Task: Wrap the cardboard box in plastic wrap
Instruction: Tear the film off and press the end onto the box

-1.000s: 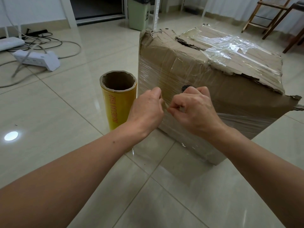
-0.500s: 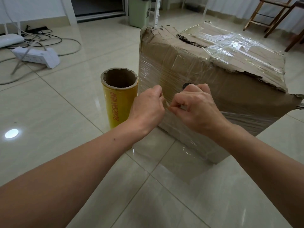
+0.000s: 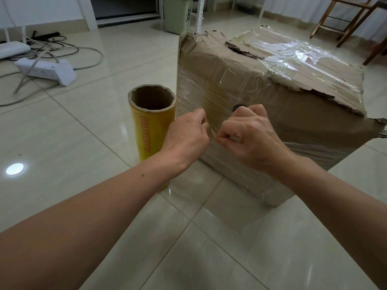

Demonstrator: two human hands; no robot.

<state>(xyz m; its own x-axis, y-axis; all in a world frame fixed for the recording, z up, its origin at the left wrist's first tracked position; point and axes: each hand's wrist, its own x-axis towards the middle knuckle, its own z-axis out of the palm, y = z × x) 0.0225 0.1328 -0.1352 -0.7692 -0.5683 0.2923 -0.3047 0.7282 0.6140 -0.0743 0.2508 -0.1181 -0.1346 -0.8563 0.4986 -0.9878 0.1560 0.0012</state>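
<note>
Film (image 3: 212, 133): your left hand (image 3: 186, 139) and right hand (image 3: 251, 141) each pinch it, nearly touching.
Box (image 3: 303, 118): on the floor (image 3: 83, 147), film round its sides, roll (image 3: 152, 132) just beside.
Risk: pull unevenly and it strings instead of tearing; the roll may topple.

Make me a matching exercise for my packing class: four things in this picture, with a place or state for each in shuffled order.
Things:
1 cardboard box
2 wrap roll
3 power strip
4 green bin

Places or states:
A lying among cables
B standing upright on the floor beside the cardboard box
C at the back by the doorway
D partly covered in clear film

Pairs: 1-D, 2-B, 3-A, 4-C.
</note>
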